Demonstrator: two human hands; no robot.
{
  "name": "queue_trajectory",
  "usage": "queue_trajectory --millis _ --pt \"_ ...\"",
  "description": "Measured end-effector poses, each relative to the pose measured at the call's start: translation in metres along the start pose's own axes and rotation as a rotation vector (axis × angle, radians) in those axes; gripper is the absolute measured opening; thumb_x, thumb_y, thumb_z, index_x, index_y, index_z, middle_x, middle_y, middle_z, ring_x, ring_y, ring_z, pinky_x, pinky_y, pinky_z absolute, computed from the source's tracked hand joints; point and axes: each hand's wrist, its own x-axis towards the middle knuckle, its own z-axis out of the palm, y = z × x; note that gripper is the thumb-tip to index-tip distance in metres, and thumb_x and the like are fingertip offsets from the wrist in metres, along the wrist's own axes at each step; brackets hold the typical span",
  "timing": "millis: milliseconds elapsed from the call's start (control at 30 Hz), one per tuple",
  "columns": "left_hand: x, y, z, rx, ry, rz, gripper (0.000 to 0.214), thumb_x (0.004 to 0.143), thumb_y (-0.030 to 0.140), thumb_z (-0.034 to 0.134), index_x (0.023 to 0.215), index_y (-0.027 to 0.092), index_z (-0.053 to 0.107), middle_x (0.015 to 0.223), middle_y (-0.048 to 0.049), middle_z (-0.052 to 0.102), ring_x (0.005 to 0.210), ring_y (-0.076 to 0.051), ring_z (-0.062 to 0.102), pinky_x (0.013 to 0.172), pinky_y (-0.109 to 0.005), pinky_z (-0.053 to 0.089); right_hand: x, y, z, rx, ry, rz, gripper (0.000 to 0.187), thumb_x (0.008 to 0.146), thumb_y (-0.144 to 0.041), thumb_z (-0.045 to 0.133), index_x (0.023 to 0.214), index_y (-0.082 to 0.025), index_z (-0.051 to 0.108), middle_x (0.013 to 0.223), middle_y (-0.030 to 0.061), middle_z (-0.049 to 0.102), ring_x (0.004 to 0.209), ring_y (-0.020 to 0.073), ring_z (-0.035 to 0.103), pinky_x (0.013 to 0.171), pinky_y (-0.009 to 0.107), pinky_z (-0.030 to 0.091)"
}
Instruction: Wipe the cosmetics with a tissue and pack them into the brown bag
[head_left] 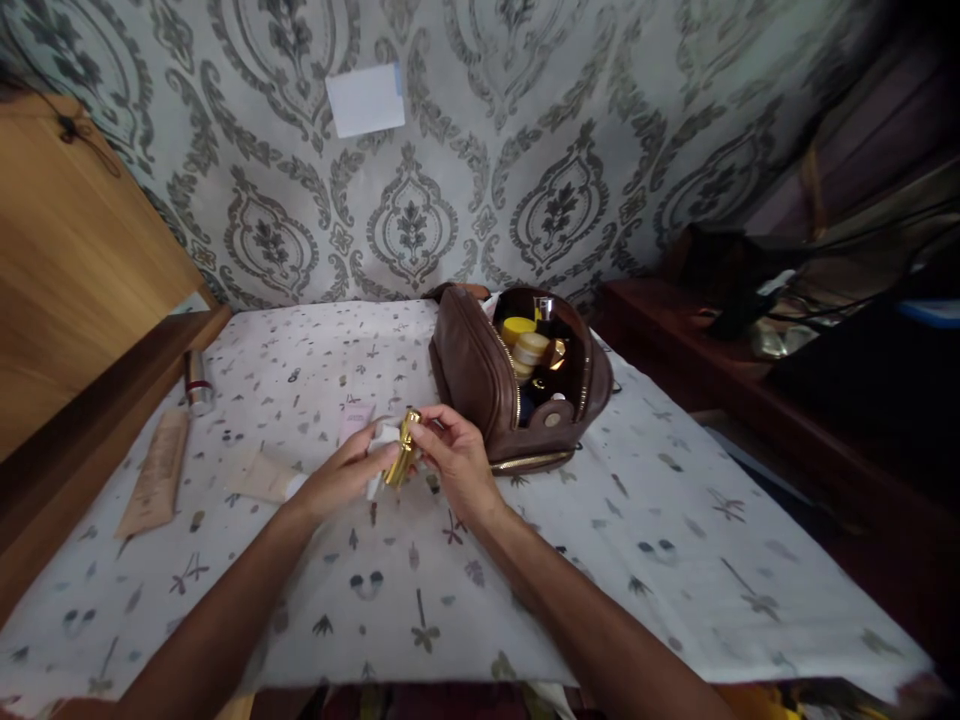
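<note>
In front of the bag, my left hand and my right hand are closed together on a shiny gold lipstick tube, which is tilted. My right fingers pinch its upper part; my left thumb presses on its side. Something white shows behind the left fingers, and I cannot tell whether it is held too. A pale pink flat packet lies just beyond the left hand. To the right, a brown leather toiletry bag stands unzipped, with yellow-lidded jars and other cosmetics inside.
On the left of the patterned cloth lie a beige squeeze tube, a paler tube with a white cap, and a metallic cylinder. A wooden panel borders the left side. Dark furniture with cables stands at right.
</note>
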Motion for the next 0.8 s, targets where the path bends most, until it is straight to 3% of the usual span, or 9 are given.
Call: queue_trajectory --millis 133,267,333,433,567,700,800 --pt "-0.001 0.005 0.008 0.326 0.041 0.143 0.048 0.094 0.051 0.054 0.132 0.021 0.052 0.114 -0.0066 0.064 0.105 -0.023 0.059 0.099 -0.038 0.045 -0.002 0.003 0.001 -0.088 -0.005 -0.062 0.038 0.067 -0.044 0.085 0.086 -0.02 0.062 0.061 -0.007 0.055 0.05 0.0077 0.045 0.047 0.02 0.038" --pt "-0.004 0.009 0.013 0.483 0.081 0.11 0.048 0.097 0.054 0.045 0.132 0.022 0.049 0.09 -0.0022 0.06 0.083 -0.021 0.058 0.081 -0.035 0.049 -0.005 0.005 0.003 -0.132 0.005 -0.132 0.036 0.072 -0.043 0.082 0.087 -0.02 0.06 0.063 -0.0066 0.056 0.049 0.0078 0.048 0.048 0.021 0.04" --pt "-0.005 0.008 0.012 0.459 0.079 0.061 0.053 0.096 0.057 0.044 0.136 0.022 0.045 0.081 0.0002 0.057 0.075 -0.019 0.056 0.074 -0.033 0.05 -0.006 0.004 0.004 -0.129 0.021 -0.157 0.034 0.074 -0.043 0.081 0.087 -0.02 0.059 0.065 -0.0059 0.058 0.05 0.0085 0.05 0.049 0.022 0.042" --pt "-0.004 0.006 0.009 0.343 0.019 0.012 0.061 0.093 0.06 0.049 0.14 0.023 0.037 0.09 -0.0014 0.059 0.076 -0.019 0.06 0.072 -0.033 0.053 -0.006 0.003 0.004 -0.106 0.075 -0.196 0.033 0.076 -0.043 0.08 0.087 -0.02 0.058 0.067 -0.005 0.06 0.052 0.0089 0.052 0.049 0.022 0.044" --pt "-0.003 0.003 0.004 0.265 -0.079 0.031 0.051 0.094 0.055 0.053 0.131 0.022 0.043 0.091 -0.0009 0.058 0.066 -0.014 0.056 0.06 -0.027 0.05 -0.004 0.0 0.004 -0.04 0.099 -0.192 0.033 0.073 -0.039 0.082 0.086 -0.02 0.059 0.07 -0.0041 0.062 0.052 0.0082 0.051 0.046 0.021 0.041" --pt "-0.002 0.007 -0.001 0.176 -0.128 -0.005 0.043 0.094 0.054 0.053 0.117 0.019 0.051 0.078 0.0009 0.058 0.057 -0.011 0.05 0.051 -0.023 0.043 -0.003 -0.007 0.004 0.057 0.014 -0.102 0.045 0.07 -0.038 0.083 0.107 -0.02 0.066 0.072 -0.0047 0.061 0.053 0.0075 0.049 0.045 0.02 0.039" --pt "-0.004 0.01 -0.003 0.077 -0.111 0.025 0.048 0.092 0.054 0.057 0.124 0.019 0.051 0.094 -0.0054 0.063 0.072 -0.016 0.06 0.05 -0.023 0.046 -0.003 -0.01 0.003 0.035 -0.052 -0.084 0.039 0.074 -0.041 0.08 0.104 -0.018 0.069 0.063 -0.0057 0.057 0.05 0.0077 0.048 0.046 0.021 0.04"
